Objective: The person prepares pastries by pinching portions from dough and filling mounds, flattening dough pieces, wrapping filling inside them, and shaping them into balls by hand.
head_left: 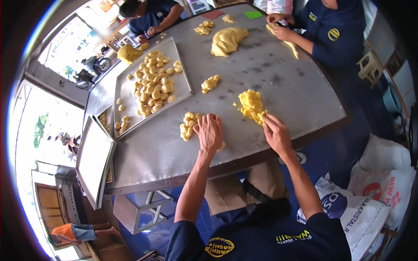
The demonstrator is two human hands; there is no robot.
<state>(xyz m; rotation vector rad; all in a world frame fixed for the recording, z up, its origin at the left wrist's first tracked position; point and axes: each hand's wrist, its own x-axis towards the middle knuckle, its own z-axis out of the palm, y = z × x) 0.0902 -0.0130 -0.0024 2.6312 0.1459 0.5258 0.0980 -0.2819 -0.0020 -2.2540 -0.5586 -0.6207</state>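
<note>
My left hand (pixel 210 133) is palm down on the metal table, its fingers stretched forward. It lies right beside a small heap of pale yellow dough pieces (pixel 188 125), and a bit of dough shows by its wrist side. My right hand (pixel 278 135) reaches in with fingers extended, the fingertips touching the near edge of a crumbly, bright yellow mound of filling (pixel 251 105). Its thumb is mostly hidden. Farther off sits another small cluster of dough pieces (pixel 210 84), and beyond it a large smooth lump of dough (pixel 228 41).
A big tray (pixel 186 82) of round dough balls (pixel 153 85) lies left of my hands. Another tray (pixel 93 161) leans at the table's left edge. Two co-workers handle dough across the table, one far left, one far right. White sacks (pixel 357 213) stand on the floor at right.
</note>
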